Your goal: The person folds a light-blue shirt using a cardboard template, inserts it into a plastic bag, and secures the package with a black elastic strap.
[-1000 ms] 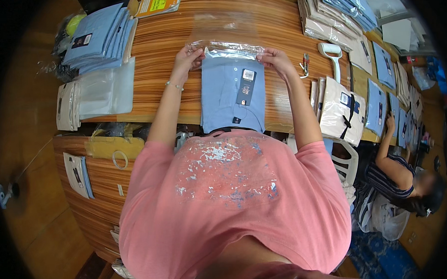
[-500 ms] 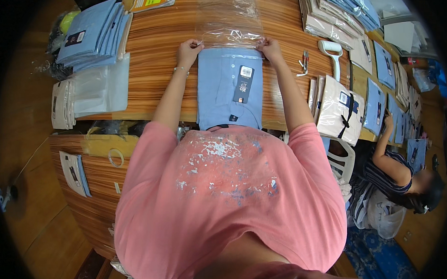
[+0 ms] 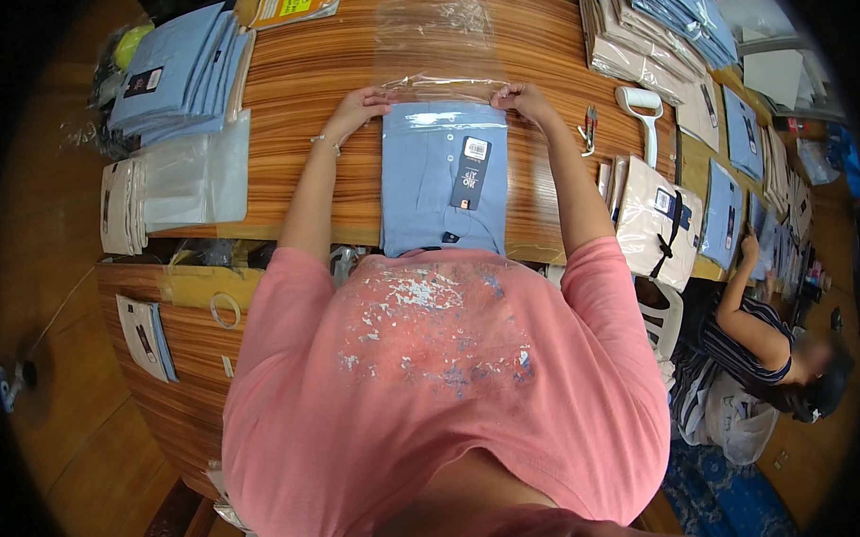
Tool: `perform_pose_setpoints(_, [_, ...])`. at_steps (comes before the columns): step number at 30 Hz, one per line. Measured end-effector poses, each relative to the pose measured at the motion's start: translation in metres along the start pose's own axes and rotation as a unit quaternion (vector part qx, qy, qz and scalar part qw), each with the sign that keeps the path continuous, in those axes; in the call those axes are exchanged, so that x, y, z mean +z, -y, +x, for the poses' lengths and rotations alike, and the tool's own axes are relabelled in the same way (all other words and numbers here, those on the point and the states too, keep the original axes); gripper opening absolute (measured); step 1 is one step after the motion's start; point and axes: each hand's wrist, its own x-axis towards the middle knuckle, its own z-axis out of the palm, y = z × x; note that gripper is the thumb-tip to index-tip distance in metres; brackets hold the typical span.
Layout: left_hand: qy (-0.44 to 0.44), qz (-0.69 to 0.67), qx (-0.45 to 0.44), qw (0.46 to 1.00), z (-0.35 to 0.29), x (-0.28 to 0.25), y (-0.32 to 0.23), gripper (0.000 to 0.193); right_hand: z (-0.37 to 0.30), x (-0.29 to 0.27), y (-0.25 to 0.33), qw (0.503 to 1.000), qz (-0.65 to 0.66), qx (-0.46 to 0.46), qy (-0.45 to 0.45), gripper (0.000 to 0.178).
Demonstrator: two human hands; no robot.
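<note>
Film of clear, glossy plastic (image 3: 432, 41) spreads flat beyond the far end of the folded light-blue shirt (image 3: 417, 169), which lies before me on the brown striped wood-grain table (image 3: 309, 55), its near end close against my pink top. My bare left hand (image 3: 361, 108) and bare right hand (image 3: 528, 102) sit at the shirt's two far corners, fingers bent inward and, as I read it, pinching the film's edges; how firmly, I cannot tell. The dark rectangular paper tag (image 3: 464, 187) faces up. I judge the step in hand to be straightening the film along that far edge; the next move calls for even tension from both sides, without creasing it or skewing the shirt.
</note>
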Motion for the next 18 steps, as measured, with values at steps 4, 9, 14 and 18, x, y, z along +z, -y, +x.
perform_pose_setpoints(4, [0.058, 0.017, -0.104, 0.993, -0.002, -0.01, -0.005, 0.035, -0.006, -0.016, 0.02, 0.973, -0.053, 0.207, 0.092, 0.015])
perform_pose_setpoints(9, [0.091, 0.034, -0.083, 0.992, -0.009, -0.007, -0.012, 0.045, -0.018, -0.02, 0.024, 0.968, -0.049, 0.225, 0.101, 0.019])
perform_pose_setpoints(14, [0.1, 0.018, -0.09, 0.991, -0.01, -0.005, -0.016, 0.048, -0.016, -0.022, 0.023, 0.97, 0.02, 0.212, 0.117, 0.016])
perform_pose_setpoints(18, [0.087, 0.021, -0.093, 0.992, -0.005, -0.001, -0.014, 0.048, -0.006, -0.013, 0.015, 0.98, -0.011, 0.185, 0.076, 0.016])
